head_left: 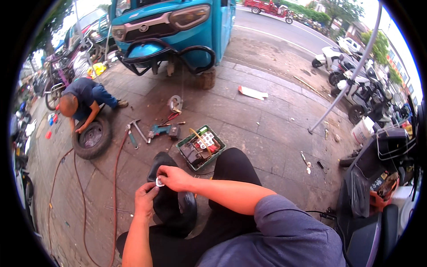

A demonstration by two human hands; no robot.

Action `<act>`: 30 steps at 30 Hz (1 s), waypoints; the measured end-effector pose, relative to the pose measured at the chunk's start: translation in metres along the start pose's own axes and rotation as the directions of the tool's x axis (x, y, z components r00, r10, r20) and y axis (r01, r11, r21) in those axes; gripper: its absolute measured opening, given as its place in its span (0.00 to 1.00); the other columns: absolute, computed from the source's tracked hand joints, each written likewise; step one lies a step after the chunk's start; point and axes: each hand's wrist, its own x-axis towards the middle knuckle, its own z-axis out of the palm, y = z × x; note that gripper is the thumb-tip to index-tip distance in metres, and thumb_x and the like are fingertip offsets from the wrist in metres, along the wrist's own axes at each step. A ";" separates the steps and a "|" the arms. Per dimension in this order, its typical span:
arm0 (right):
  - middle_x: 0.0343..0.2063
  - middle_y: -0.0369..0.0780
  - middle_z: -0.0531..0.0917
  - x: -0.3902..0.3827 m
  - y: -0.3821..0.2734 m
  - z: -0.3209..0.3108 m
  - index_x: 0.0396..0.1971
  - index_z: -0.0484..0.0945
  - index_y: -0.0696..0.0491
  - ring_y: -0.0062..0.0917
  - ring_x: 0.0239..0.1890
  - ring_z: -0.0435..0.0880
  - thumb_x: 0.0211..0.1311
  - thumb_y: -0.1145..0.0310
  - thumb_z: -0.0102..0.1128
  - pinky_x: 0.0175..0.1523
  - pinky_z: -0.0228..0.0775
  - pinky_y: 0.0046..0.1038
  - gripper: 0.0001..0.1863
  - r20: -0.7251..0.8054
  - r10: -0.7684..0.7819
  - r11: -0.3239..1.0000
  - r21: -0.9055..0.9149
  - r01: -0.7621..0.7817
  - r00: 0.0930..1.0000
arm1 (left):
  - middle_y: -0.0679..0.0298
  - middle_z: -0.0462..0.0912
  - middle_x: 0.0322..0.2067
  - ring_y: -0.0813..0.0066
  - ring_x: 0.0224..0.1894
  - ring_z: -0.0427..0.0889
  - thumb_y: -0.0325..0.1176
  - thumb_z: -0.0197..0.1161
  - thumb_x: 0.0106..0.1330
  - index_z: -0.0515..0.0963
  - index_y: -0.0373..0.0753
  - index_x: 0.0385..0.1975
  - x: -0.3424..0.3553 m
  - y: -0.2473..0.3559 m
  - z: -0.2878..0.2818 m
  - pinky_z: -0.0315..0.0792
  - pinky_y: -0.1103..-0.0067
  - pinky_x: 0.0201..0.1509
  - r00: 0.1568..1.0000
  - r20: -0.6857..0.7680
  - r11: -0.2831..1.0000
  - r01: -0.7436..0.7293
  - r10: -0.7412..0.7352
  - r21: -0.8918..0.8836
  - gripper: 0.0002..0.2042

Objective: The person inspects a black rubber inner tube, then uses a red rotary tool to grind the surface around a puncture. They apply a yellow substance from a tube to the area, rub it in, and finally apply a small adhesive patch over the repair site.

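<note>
Over my lap, both hands meet at a small white piece (159,182), its exact kind too small to make out. My left hand (144,199) pinches it from below, thumb and fingers closed. From the right, my right hand (174,177) grips its upper side with fingers bent together. Just beyond my knees stands a green plastic basket (211,158) filled with tools and parts. Left of it lie a teal cordless power tool (161,131), a hammer (140,131) and a teal-handled hand tool (133,140).
At left another person (83,99) crouches over a tyre (105,143). Red hoses (116,178) run along the paving. A blue three-wheeled vehicle (155,26) stands ahead, with a round metal part (175,103) before it. A slanted pole (342,91) and parked scooters (356,95) are at right.
</note>
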 end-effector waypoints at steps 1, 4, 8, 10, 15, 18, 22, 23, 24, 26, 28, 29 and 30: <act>0.42 0.47 0.89 -0.001 0.000 0.002 0.49 0.82 0.55 0.41 0.48 0.90 0.74 0.64 0.63 0.55 0.79 0.39 0.12 -0.009 -0.020 1.000 0.017 0.020 1.000 | 0.64 0.89 0.42 0.77 0.43 0.85 0.22 0.69 0.70 0.87 0.29 0.48 -0.001 0.000 -0.001 0.77 0.81 0.53 1.000 0.003 1.000 0.000 0.000 -0.007 0.09; 0.42 0.48 0.89 0.000 0.001 0.002 0.49 0.82 0.56 0.42 0.48 0.89 0.74 0.64 0.63 0.55 0.79 0.40 0.12 -0.014 -0.040 0.999 0.023 0.040 0.999 | 0.64 0.89 0.42 0.77 0.43 0.85 0.22 0.68 0.71 0.86 0.30 0.48 0.001 -0.001 -0.002 0.77 0.80 0.52 1.000 0.008 1.000 -0.012 0.012 -0.014 0.09; 0.43 0.49 0.89 -0.002 0.002 0.002 0.48 0.82 0.57 0.44 0.49 0.89 0.73 0.65 0.62 0.55 0.79 0.42 0.12 -0.026 -0.056 0.998 0.039 0.057 0.998 | 0.62 0.90 0.43 0.75 0.44 0.87 0.22 0.67 0.71 0.86 0.30 0.50 0.004 -0.004 -0.004 0.78 0.80 0.54 1.000 0.021 1.000 -0.022 0.022 0.022 0.10; 0.43 0.49 0.89 -0.002 0.004 0.001 0.47 0.82 0.57 0.45 0.49 0.89 0.73 0.65 0.62 0.55 0.79 0.42 0.12 -0.023 -0.048 0.998 0.033 0.048 0.999 | 0.62 0.90 0.43 0.75 0.44 0.87 0.22 0.67 0.71 0.86 0.30 0.50 0.009 -0.011 -0.007 0.78 0.79 0.54 0.999 0.024 0.999 -0.027 0.026 0.028 0.10; 0.43 0.49 0.89 0.001 0.003 0.004 0.47 0.82 0.56 0.46 0.50 0.89 0.72 0.65 0.62 0.55 0.79 0.43 0.12 -0.023 -0.051 0.999 0.017 0.051 0.998 | 0.62 0.91 0.44 0.74 0.44 0.87 0.25 0.67 0.72 0.86 0.30 0.50 0.012 -0.014 -0.013 0.78 0.78 0.55 0.999 0.031 1.000 -0.026 0.026 -0.005 0.11; 0.43 0.49 0.89 0.000 0.002 0.004 0.47 0.83 0.55 0.46 0.50 0.89 0.71 0.65 0.62 0.55 0.79 0.43 0.11 -0.028 -0.028 0.999 0.024 0.028 0.999 | 0.64 0.89 0.44 0.77 0.45 0.85 0.25 0.67 0.71 0.86 0.30 0.51 0.009 -0.009 -0.009 0.75 0.80 0.55 0.999 0.044 0.999 -0.030 0.029 0.014 0.11; 0.42 0.49 0.89 0.002 0.004 0.003 0.46 0.83 0.55 0.46 0.49 0.89 0.70 0.65 0.62 0.54 0.79 0.42 0.11 -0.031 -0.029 0.999 0.021 0.029 0.999 | 0.65 0.88 0.44 0.77 0.45 0.84 0.25 0.66 0.71 0.86 0.29 0.50 0.012 -0.010 -0.011 0.74 0.80 0.56 0.997 0.075 1.000 -0.028 0.027 0.008 0.11; 0.41 0.49 0.89 0.001 0.004 0.001 0.45 0.83 0.55 0.46 0.49 0.89 0.70 0.65 0.62 0.54 0.79 0.42 0.11 -0.031 -0.032 0.999 0.021 0.032 0.999 | 0.65 0.88 0.44 0.77 0.45 0.84 0.25 0.66 0.71 0.86 0.29 0.50 0.013 -0.012 -0.011 0.74 0.80 0.56 0.997 0.072 1.000 -0.023 0.022 0.009 0.11; 0.41 0.49 0.89 0.002 0.007 0.002 0.45 0.83 0.55 0.46 0.48 0.89 0.70 0.65 0.62 0.53 0.79 0.43 0.11 -0.042 -0.047 0.999 0.019 0.047 0.998 | 0.65 0.88 0.43 0.77 0.45 0.84 0.24 0.66 0.71 0.86 0.29 0.50 0.014 -0.013 -0.011 0.74 0.80 0.56 0.997 0.069 1.000 -0.017 0.016 0.011 0.11; 0.41 0.49 0.89 0.000 0.005 0.000 0.45 0.83 0.55 0.46 0.48 0.89 0.70 0.65 0.61 0.53 0.79 0.43 0.11 -0.046 -0.035 0.999 0.022 0.036 0.998 | 0.65 0.88 0.43 0.77 0.45 0.84 0.24 0.65 0.71 0.85 0.29 0.50 0.013 -0.011 -0.010 0.74 0.80 0.55 0.997 0.074 1.000 -0.007 0.007 0.011 0.11; 0.41 0.50 0.89 -0.002 0.003 0.000 0.46 0.83 0.55 0.47 0.48 0.89 0.69 0.66 0.61 0.54 0.79 0.43 0.11 -0.050 -0.018 1.000 0.023 0.019 0.999 | 0.65 0.88 0.44 0.76 0.45 0.84 0.24 0.65 0.72 0.85 0.30 0.50 0.013 -0.012 -0.010 0.74 0.80 0.56 0.997 0.074 1.000 0.006 -0.007 0.014 0.11; 0.41 0.50 0.89 -0.003 0.002 -0.001 0.46 0.83 0.55 0.47 0.49 0.89 0.69 0.66 0.61 0.54 0.79 0.44 0.11 -0.048 -0.011 1.000 0.022 0.012 0.999 | 0.65 0.88 0.44 0.76 0.46 0.84 0.24 0.65 0.72 0.85 0.30 0.50 0.014 -0.012 -0.011 0.74 0.80 0.56 0.997 0.071 1.000 0.013 -0.014 0.016 0.11; 0.41 0.50 0.89 -0.003 0.000 -0.001 0.46 0.83 0.55 0.47 0.49 0.89 0.69 0.66 0.61 0.54 0.79 0.44 0.12 -0.045 -0.003 1.000 0.022 0.004 0.999 | 0.64 0.89 0.44 0.75 0.45 0.85 0.24 0.64 0.72 0.85 0.30 0.50 0.015 -0.015 -0.014 0.76 0.79 0.56 0.997 0.071 1.000 0.009 -0.010 0.016 0.10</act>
